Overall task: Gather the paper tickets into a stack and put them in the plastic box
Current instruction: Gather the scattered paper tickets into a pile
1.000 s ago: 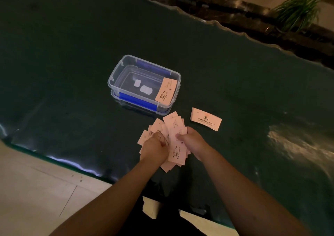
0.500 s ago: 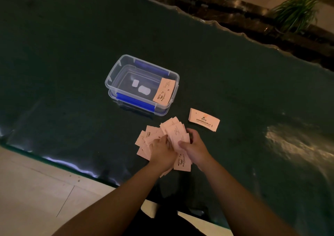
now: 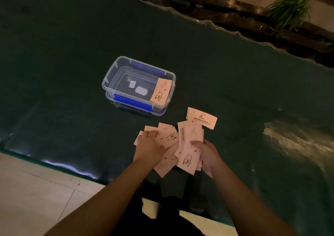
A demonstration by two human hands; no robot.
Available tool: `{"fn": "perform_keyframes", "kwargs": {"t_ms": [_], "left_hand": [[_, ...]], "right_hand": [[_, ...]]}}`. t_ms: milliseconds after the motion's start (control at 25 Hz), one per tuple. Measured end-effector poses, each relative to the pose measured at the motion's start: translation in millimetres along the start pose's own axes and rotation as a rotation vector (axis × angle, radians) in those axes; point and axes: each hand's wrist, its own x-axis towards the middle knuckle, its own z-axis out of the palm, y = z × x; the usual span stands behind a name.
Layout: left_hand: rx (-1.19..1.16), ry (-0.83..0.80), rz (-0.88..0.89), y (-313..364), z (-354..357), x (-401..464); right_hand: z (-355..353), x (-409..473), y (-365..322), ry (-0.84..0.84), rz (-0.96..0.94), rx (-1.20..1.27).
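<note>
Several pale pink paper tickets (image 3: 188, 145) lie fanned out on the dark green table, just in front of me. My left hand (image 3: 149, 148) presses flat on the left part of the fan. My right hand (image 3: 207, 154) grips a bunch of tickets at its right side, thumb on top. One separate ticket (image 3: 201, 117) lies flat a little beyond the fan, to the right. The clear plastic box (image 3: 115, 67) with blue clips stands further back and left. A single ticket (image 3: 161, 92) leans against the inside of its right wall.
The dark green table (image 3: 72, 36) has a wavy far edge, with plants (image 3: 289, 9) and a dark ledge beyond it. A glare patch (image 3: 296, 139) shines at the right. Pale tiled floor (image 3: 36, 199) shows below the near edge.
The fan of tickets has spread wider. My left hand slid left and now lies flat on the left tickets; my right hand pulled back with its bunch.
</note>
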Motion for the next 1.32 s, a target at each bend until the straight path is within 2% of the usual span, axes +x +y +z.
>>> {"fn": "perform_keyframes", "kwargs": {"t_ms": [120, 280, 520, 720, 840, 960, 1120, 1320], "left_hand": [[0.256, -0.028, 0.001, -11.1, -5.0, 4.2], [0.386, -0.007, 0.106, -9.6, 1.6, 6.7], [0.522, -0.011, 0.274, -3.3, 0.5, 9.8], [0.407, -0.032, 0.213, -5.8, -0.3, -1.6], [0.384, -0.068, 0.255, -15.3, 1.8, -21.8], [0.414, -0.125, 0.326, -26.8, 10.8, -43.4], [0.467, -0.171, 0.330, -29.4, 25.1, -56.7], [0.369, -0.184, 0.298, -24.9, 38.9, -66.7]], "right_hand": [[-11.0, -3.4, 4.3, 0.003, 0.010, 0.042], [-8.9, -8.5, 5.6, -0.032, 0.003, 0.054], [-9.0, -10.4, -3.0, -0.091, -0.066, -0.118], [-17.7, -11.8, -8.0, -0.074, -0.098, -0.075], [-24.9, -12.3, -9.3, -0.112, -0.101, -0.063], [-29.5, -12.7, -12.1, -0.142, -0.090, -0.163], [-29.6, -9.7, -14.4, -0.177, -0.097, -0.371], [-27.5, -10.4, -18.6, -0.218, -0.101, -0.456]]}}
